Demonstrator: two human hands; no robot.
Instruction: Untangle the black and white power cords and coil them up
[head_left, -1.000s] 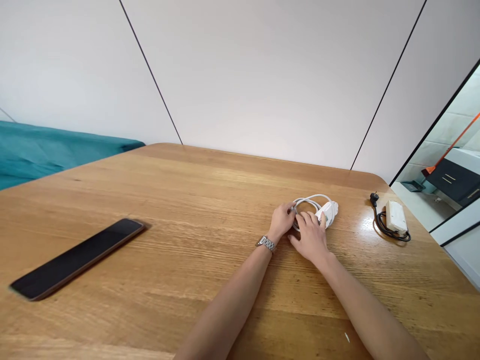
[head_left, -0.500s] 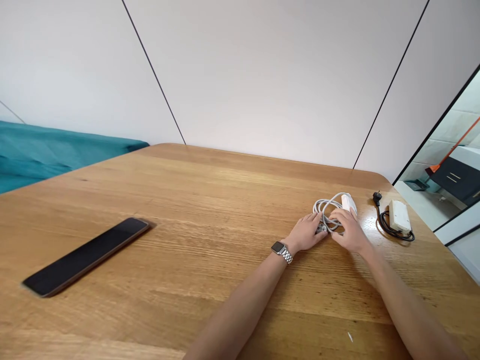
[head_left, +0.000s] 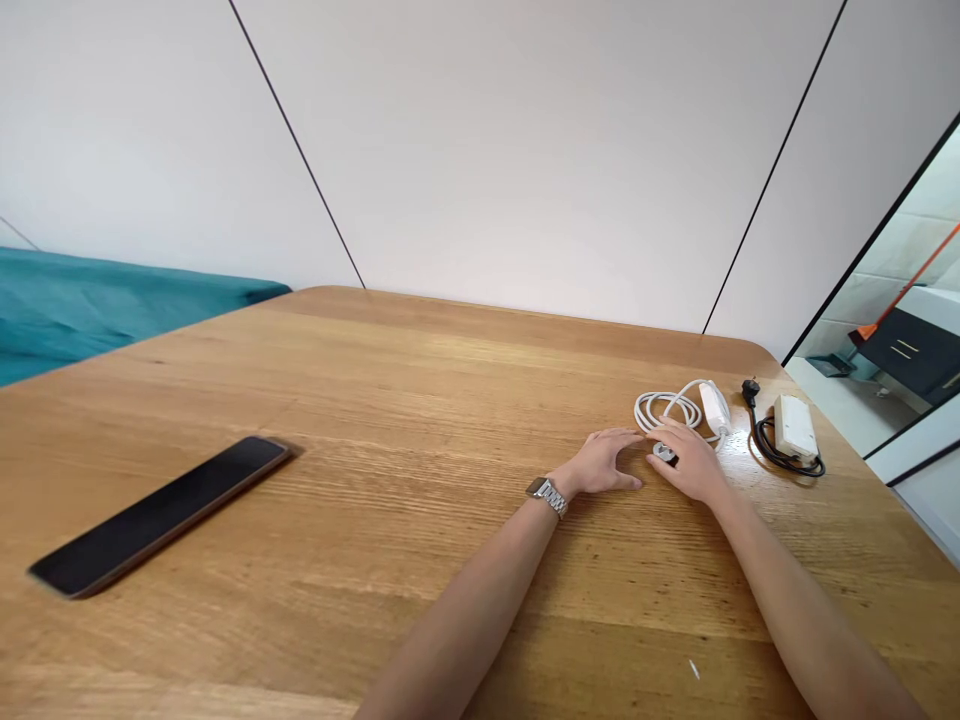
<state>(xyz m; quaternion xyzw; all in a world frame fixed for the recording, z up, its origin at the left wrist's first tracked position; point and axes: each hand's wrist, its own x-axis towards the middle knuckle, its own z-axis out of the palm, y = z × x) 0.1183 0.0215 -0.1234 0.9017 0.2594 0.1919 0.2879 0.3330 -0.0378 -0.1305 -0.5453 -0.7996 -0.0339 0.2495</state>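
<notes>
My left hand [head_left: 604,462] rests low over the wooden table, fingers and thumb apart, with nothing in it. A steel-banded watch [head_left: 550,493] is on that wrist. My right hand [head_left: 691,462] has its thumb and fingers around a grey-and-dark plug [head_left: 664,454] at the near side of a coiled white cable [head_left: 646,412]. The left fingertips are close to this plug. Joined to the cable, a white oblong block [head_left: 715,408] lies just beyond the right hand. Part of the coil is hidden behind the right fingers.
Right of my hands lies an off-white box [head_left: 795,428] with a black cord and black plug [head_left: 750,390]. A dark flat tablet-like device [head_left: 161,515] is on the left of the table [head_left: 420,400]. A teal seat [head_left: 112,300] and pale wall stand behind.
My left hand has drawn back left, off the cable, and opened. The white cable, its block and the plug have shifted right, the plug with my right hand.
</notes>
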